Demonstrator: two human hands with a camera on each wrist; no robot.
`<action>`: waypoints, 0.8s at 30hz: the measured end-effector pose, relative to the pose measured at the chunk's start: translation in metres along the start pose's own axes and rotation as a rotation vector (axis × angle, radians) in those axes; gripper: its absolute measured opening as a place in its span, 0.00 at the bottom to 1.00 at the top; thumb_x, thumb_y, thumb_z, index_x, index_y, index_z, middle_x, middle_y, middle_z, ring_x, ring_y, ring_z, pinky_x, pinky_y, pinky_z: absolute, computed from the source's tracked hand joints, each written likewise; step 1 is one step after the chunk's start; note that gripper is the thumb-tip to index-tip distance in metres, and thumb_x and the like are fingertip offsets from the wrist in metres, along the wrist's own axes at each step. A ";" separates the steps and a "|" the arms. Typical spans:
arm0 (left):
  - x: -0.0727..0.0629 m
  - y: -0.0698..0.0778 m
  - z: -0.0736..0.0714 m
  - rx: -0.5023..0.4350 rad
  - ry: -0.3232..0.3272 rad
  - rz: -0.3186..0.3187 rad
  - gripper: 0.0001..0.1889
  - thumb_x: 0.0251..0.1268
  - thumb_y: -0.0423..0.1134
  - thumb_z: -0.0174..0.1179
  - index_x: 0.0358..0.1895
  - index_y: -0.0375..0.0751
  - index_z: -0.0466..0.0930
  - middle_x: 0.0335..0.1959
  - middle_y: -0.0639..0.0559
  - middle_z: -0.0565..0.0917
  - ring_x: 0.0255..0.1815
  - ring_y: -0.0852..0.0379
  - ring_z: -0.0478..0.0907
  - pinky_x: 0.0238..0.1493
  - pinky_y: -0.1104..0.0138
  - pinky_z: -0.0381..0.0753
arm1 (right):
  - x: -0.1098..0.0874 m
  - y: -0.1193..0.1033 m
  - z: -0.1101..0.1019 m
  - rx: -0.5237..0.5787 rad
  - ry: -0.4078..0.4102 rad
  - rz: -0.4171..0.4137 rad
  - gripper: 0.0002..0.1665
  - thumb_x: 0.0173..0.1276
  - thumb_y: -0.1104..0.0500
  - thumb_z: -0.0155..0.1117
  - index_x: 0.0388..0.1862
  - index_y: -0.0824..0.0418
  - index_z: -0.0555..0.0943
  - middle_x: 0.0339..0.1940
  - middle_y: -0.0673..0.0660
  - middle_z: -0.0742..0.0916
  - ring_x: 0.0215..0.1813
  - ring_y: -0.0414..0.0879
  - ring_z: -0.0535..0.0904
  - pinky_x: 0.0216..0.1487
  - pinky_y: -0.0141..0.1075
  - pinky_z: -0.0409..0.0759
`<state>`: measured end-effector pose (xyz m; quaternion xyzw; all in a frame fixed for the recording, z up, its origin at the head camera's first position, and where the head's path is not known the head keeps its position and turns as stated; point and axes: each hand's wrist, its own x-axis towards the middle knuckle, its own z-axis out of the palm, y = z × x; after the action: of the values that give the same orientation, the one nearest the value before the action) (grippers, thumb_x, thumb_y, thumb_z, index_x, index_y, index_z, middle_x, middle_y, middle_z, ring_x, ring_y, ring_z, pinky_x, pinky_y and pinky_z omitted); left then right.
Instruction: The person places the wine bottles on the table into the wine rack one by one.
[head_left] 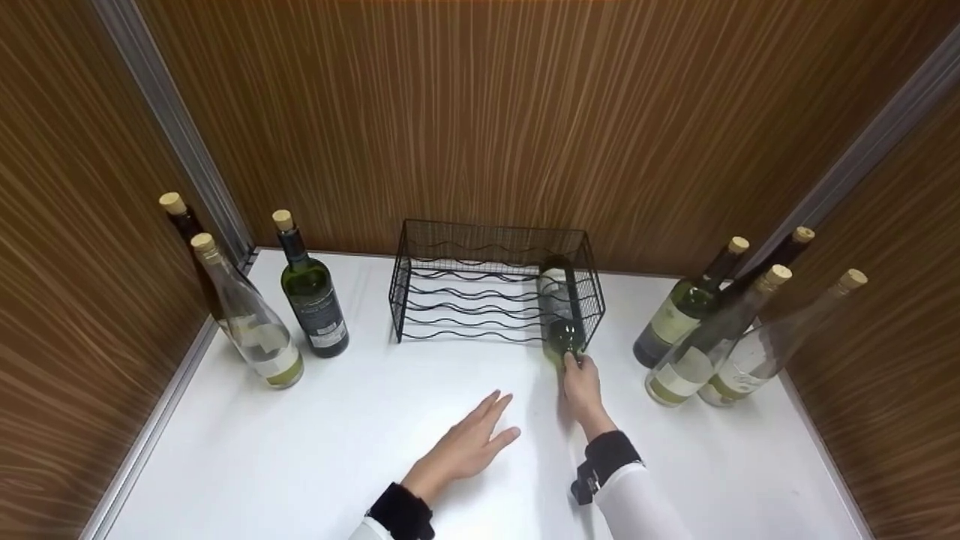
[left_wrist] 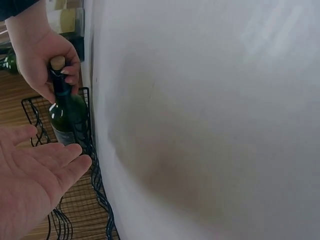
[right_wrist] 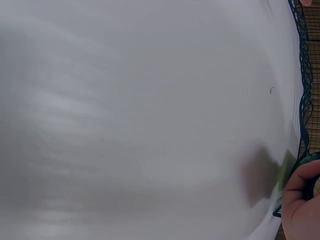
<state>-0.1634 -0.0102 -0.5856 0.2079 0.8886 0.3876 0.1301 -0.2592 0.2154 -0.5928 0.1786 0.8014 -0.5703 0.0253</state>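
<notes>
A green wine bottle [head_left: 564, 334] lies on its side at the right end of a black wire rack [head_left: 591, 296], its neck pointing toward me. My right hand [head_left: 583, 384] grips that neck. In the left wrist view, the fingers curl round the neck just below a cork [left_wrist: 57, 62]. Only part of the right hand [right_wrist: 305, 205] shows at the edge of the right wrist view. My left hand [head_left: 466, 446] hovers over the white table with fingers extended and thumb spread, holding nothing. It is apart from both rack and bottle.
On the left stand a corked green bottle [head_left: 313, 300], a clear bottle [head_left: 262, 337] and a dark bottle [head_left: 196, 247]. Several more corked bottles cluster at the right, including a green one [head_left: 679, 315] and a clear one [head_left: 686, 367]. Wood-grain panels [head_left: 480, 112] enclose the white table [head_left: 247, 450].
</notes>
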 end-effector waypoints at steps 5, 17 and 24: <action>-0.002 -0.002 0.001 0.006 0.000 0.003 0.42 0.71 0.71 0.31 0.79 0.47 0.52 0.78 0.42 0.53 0.76 0.43 0.52 0.68 0.41 0.59 | 0.000 -0.003 -0.002 0.076 -0.012 -0.001 0.29 0.81 0.59 0.34 0.70 0.78 0.59 0.66 0.74 0.71 0.68 0.63 0.66 0.70 0.51 0.62; -0.003 0.000 0.005 -0.003 -0.008 0.019 0.42 0.71 0.71 0.31 0.79 0.48 0.51 0.78 0.43 0.54 0.76 0.45 0.53 0.69 0.44 0.59 | -0.007 -0.002 0.003 -0.042 0.081 -0.002 0.27 0.79 0.57 0.47 0.70 0.70 0.61 0.57 0.69 0.76 0.53 0.57 0.76 0.50 0.45 0.80; 0.004 0.006 0.010 -0.068 0.018 0.030 0.41 0.73 0.69 0.32 0.79 0.47 0.50 0.78 0.43 0.55 0.76 0.47 0.53 0.71 0.47 0.57 | -0.007 0.001 0.000 -0.032 0.076 0.022 0.31 0.78 0.52 0.51 0.72 0.67 0.60 0.52 0.66 0.77 0.42 0.50 0.77 0.36 0.38 0.81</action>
<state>-0.1614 0.0016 -0.5878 0.2130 0.8729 0.4213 0.1235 -0.2528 0.2136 -0.5922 0.2086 0.8088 -0.5499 0.0040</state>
